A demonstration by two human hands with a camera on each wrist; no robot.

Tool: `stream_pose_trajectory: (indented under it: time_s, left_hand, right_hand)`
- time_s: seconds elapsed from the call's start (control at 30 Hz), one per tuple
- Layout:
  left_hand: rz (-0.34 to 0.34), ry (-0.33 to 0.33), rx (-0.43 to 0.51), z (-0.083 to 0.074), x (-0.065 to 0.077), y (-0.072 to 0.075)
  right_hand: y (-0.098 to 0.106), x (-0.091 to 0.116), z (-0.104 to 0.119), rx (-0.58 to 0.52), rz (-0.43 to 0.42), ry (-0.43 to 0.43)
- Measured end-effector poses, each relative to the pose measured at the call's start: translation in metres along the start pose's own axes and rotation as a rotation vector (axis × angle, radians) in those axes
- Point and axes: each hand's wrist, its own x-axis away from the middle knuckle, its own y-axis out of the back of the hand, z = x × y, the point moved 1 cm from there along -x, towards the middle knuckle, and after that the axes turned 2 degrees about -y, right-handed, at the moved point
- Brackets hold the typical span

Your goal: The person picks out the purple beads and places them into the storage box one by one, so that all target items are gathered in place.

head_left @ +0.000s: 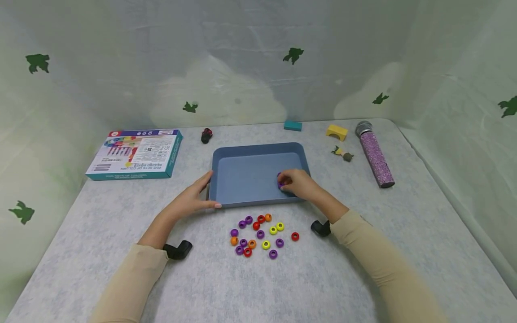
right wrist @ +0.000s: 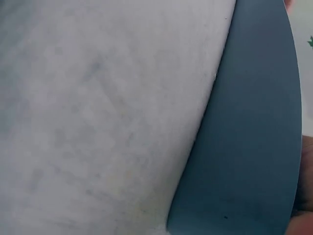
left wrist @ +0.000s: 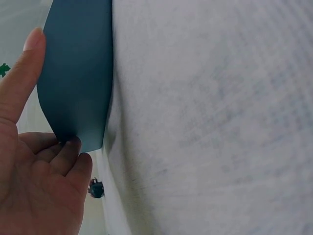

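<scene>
A shallow blue-grey tray [head_left: 246, 176] lies on the table. My left hand [head_left: 191, 200] rests against its near left corner, thumb along the front and fingers by the left side. In the left wrist view, bent fingertips [left wrist: 73, 142] touch the outer wall of the tray [left wrist: 78, 73]. My right hand [head_left: 298, 183] reaches over the near right corner and pinches something purple inside, seemingly beads [head_left: 279, 184], partly hidden by the fingers. In the right wrist view the tray wall [right wrist: 244, 127] covers most of that hand. Loose purple, red, orange and yellow beads [head_left: 260, 234] lie before the tray.
A flat toy box [head_left: 135, 154] lies at the back left, with a small dark red-and-black toy [head_left: 206, 135] beside it. Behind and right of the tray are a teal block [head_left: 292, 126], a yellow arch block [head_left: 337, 132], a small figure [head_left: 342, 154] and a glittery pink microphone [head_left: 375, 154].
</scene>
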Motion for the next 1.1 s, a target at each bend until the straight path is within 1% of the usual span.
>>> stream_pose_trajectory:
  time_s: [0.07,0.13,0.23,0.3,0.4,0.53,0.6,0.63,0.7,0.83,0.93,1.1]
  left_hand:
    - [0.000,-0.005,0.002,0.000,0.000,0.000]
    - [0.000,-0.011,0.004,0.000,0.000,0.000]
    - [0.000,-0.016,0.004,0.000,0.000,0.000]
    - [-0.001,-0.016,0.004,0.000,0.000,0.000]
    - [-0.001,-0.014,0.001,0.000,0.001,0.000]
    - [-0.001,-0.014,-0.007,0.000,0.001,0.001]
    - [-0.003,-0.015,-0.007,0.000,0.000,0.001]
    - [-0.003,-0.015,-0.008,0.000,0.000,0.001]
    - [-0.002,-0.014,-0.007,0.000,0.000,0.001]
    - [-0.001,-0.011,-0.009,0.001,0.000,0.001]
    - [0.000,-0.014,-0.009,0.001,0.000,0.001]
    - [-0.001,-0.023,-0.008,0.001,0.000,0.000]
  right_hand:
    - [0.001,0.003,0.001,-0.015,-0.019,0.041]
    - [0.002,0.010,0.003,-0.049,-0.044,0.104]
    - [0.003,0.026,0.007,-0.121,-0.065,0.224]
    - [0.002,0.040,0.011,-0.152,-0.061,0.298]
    - [0.000,0.062,0.019,-0.194,-0.020,0.383]
    - [-0.002,0.091,0.034,-0.231,0.046,0.414]
    - [-0.004,0.101,0.039,-0.256,0.073,0.417]
    - [-0.007,0.104,0.038,-0.267,0.087,0.421]
    - [-0.016,0.106,0.030,-0.284,0.119,0.440]
    - [-0.034,0.106,0.013,-0.291,0.178,0.415]
    - [-0.043,0.106,0.006,-0.247,0.200,0.391]
    - [-0.051,0.105,0.000,-0.146,0.203,0.418]
